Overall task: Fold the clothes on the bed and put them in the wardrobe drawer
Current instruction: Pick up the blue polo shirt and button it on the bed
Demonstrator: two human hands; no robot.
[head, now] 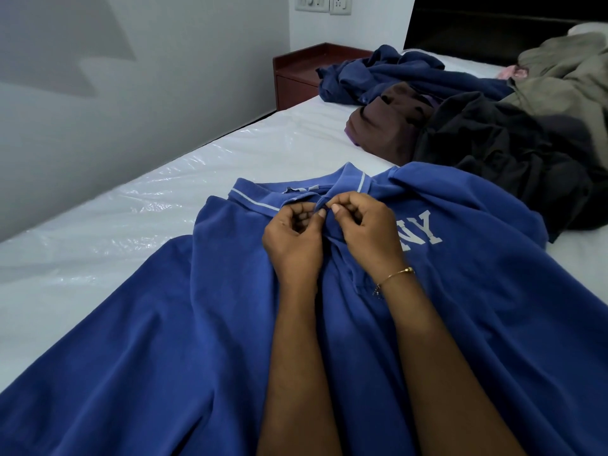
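While the blue polo shirt (329,324) lies flat, left hand (293,240) and right hand (367,231) pinch its placket

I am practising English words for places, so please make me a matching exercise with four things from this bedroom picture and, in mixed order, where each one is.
Things:
1. blue polo shirt
2. bedside table
3. bracelet
4. wall sockets

Places:
A. on the right wrist
B. on the wall, top of the picture
C. spread on the bed, under both hands
D. on the floor beside the bed, by the wall

Pairs: 1-C, 2-D, 3-A, 4-B
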